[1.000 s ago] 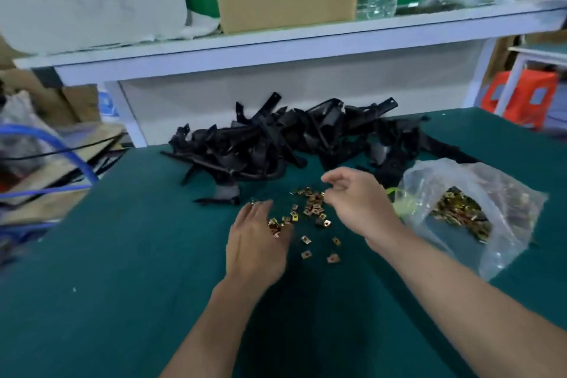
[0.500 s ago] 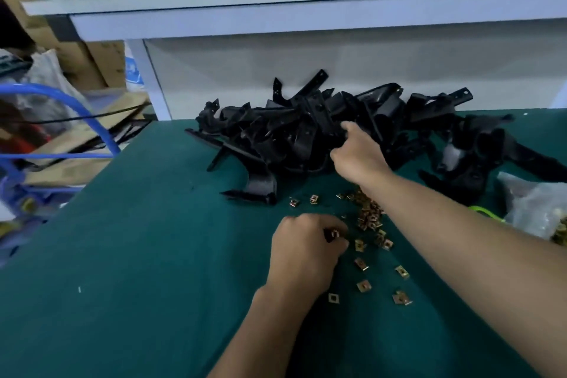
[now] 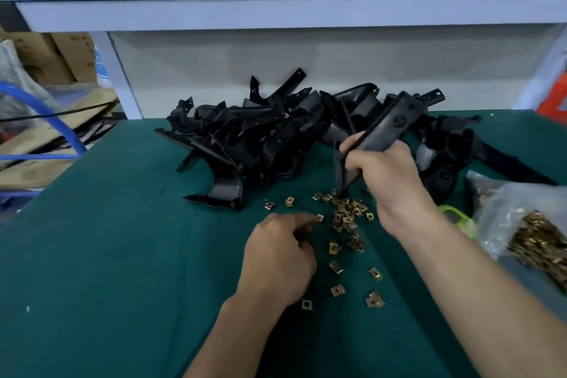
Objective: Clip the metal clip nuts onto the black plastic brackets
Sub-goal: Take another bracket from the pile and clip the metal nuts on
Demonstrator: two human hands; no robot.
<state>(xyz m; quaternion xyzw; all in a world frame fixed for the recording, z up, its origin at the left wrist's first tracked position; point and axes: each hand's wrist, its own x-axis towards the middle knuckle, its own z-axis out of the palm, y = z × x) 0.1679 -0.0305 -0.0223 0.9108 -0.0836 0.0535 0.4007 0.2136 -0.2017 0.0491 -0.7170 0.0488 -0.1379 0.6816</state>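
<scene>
Head view, right hand (image 3: 389, 175) now holding bracket (image 3: 395, 123), seemingly lifted

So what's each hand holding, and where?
Right hand grips a black plastic bracket around its middle; left hand touches a brass-coloured metal clip nut, hold unclear.

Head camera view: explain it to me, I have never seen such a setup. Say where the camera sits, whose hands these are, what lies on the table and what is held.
No machine here: a person works bare-handed, and the one camera sits on their head, looking down. On the green table lie a pile of black plastic brackets, loose metal clip nuts and a plastic bag of more nuts. The right hand grips one bracket. The left hand, fingers curled, lies among the nuts; whether it holds one is unclear.
</scene>
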